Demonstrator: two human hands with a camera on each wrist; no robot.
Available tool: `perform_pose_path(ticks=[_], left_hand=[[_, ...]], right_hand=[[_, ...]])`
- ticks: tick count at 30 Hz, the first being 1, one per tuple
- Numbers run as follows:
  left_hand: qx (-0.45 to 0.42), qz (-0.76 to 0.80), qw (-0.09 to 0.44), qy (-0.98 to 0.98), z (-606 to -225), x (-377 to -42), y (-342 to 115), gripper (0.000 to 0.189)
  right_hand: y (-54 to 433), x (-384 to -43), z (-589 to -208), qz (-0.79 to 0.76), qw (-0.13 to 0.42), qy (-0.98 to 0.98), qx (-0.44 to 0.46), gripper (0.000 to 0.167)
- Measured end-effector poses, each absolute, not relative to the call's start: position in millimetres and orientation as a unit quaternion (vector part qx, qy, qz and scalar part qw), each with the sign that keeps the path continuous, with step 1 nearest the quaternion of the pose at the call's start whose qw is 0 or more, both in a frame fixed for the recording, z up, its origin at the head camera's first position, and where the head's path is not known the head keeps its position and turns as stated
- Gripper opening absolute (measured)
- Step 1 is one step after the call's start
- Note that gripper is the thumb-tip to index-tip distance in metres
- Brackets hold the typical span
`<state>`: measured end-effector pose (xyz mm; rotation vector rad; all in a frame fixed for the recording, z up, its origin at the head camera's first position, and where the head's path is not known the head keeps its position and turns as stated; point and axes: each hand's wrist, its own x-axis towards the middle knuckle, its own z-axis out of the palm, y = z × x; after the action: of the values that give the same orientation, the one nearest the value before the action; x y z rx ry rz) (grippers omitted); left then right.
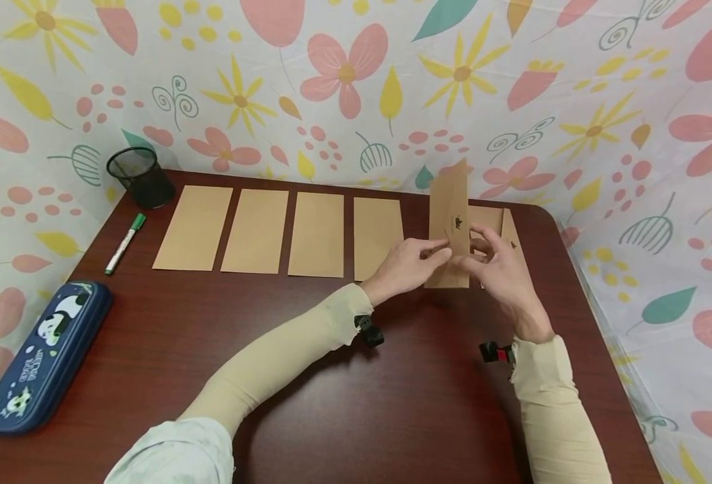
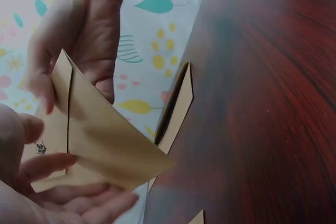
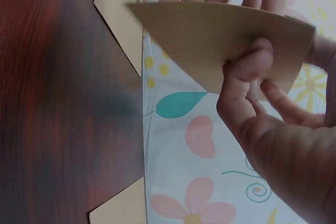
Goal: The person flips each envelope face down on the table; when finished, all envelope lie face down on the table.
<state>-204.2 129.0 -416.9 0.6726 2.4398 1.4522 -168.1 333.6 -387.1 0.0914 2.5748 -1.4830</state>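
Note:
A brown kraft envelope (image 1: 448, 202) stands upright above the right part of the table, gripped by both hands. My left hand (image 1: 405, 265) holds its left side; in the left wrist view, one finger lies on the flap side near a small black print, with other fingers behind the envelope (image 2: 113, 140). My right hand (image 1: 503, 274) pinches the other side. Seen from the right wrist, its bent finger presses the plain face of the envelope (image 3: 194, 35). Just behind the right hand lies another envelope (image 1: 485, 216) with its flap edge showing, partly hidden by the hand.
Several flat envelopes (image 1: 257, 232) lie in a row along the back of the table (image 1: 331, 376). At the left are a black mesh pen holder (image 1: 144, 181), a green-capped marker (image 1: 124, 243) and a blue panda pencil case (image 1: 44, 356). A patterned cloth (image 1: 343, 74) hangs behind the table.

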Motion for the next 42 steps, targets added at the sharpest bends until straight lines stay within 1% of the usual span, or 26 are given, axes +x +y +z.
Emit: perform_pose_path(ticks=[4,7,9,11,16,18,21,23,25,28,31,33,36,39,42], left_hand=[[0.220,0.560,0.134,0.787,-417.1,-204.2,128.5,0.047],[0.212,0.582,0.149,0.771,-417.9,-204.4,128.2,0.053],[0.211,0.589,0.151,0.766,-418.8,-204.6,128.5,0.054],[0.209,0.586,0.141,0.770,-420.0,-204.9,128.8,0.055],[0.184,0.602,0.129,0.766,-422.7,-206.3,130.0,0.039],[0.173,0.618,0.139,0.754,-423.7,-207.1,130.5,0.029],[0.149,0.655,0.161,0.723,-425.5,-208.4,131.3,0.020],[0.131,0.681,0.173,0.699,-426.5,-209.0,132.1,0.024],[0.113,0.695,0.179,0.687,-427.1,-209.6,132.9,0.035],[0.096,0.701,0.180,0.683,-428.0,-210.8,134.0,0.052],[0.086,0.692,0.175,0.695,-429.0,-212.3,134.6,0.062],[0.078,0.683,0.170,0.706,-429.4,-213.3,135.1,0.066],[0.067,0.661,0.167,0.729,-429.5,-214.8,136.7,0.067],[0.066,0.616,0.165,0.767,-428.6,-218.2,138.5,0.066],[0.060,0.557,0.179,0.809,-446.7,-238.7,145.6,0.069]], right_hand=[[330.6,-166.8,-388.9,-0.531,0.092,0.842,-0.016,0.081],[328.1,-167.8,-391.5,-0.559,0.101,0.822,-0.046,0.077],[326.6,-168.8,-392.7,-0.570,0.105,0.813,-0.059,0.076],[326.0,-169.3,-393.3,-0.564,0.108,0.816,-0.063,0.078],[328.6,-168.8,-393.7,-0.507,0.119,0.851,-0.067,0.085],[329.9,-168.4,-394.2,-0.483,0.117,0.865,-0.064,0.082],[331.6,-169.0,-396.1,-0.452,0.101,0.885,-0.053,0.075],[332.8,-170.7,-398.7,-0.438,0.089,0.894,-0.043,0.072],[334.6,-173.3,-402.3,-0.425,0.079,0.901,-0.032,0.072],[338.5,-178.0,-407.4,-0.413,0.068,0.908,-0.014,0.073],[344.2,-182.4,-411.4,-0.400,0.064,0.914,0.006,0.078],[348.5,-185.0,-413.5,-0.392,0.067,0.917,0.016,0.083],[353.6,-188.8,-415.7,-0.379,0.076,0.922,0.024,0.091],[355.0,-193.6,-418.7,-0.361,0.078,0.929,0.024,0.093],[354.5,-198.5,-422.9,-0.338,0.077,0.938,0.018,0.091]])
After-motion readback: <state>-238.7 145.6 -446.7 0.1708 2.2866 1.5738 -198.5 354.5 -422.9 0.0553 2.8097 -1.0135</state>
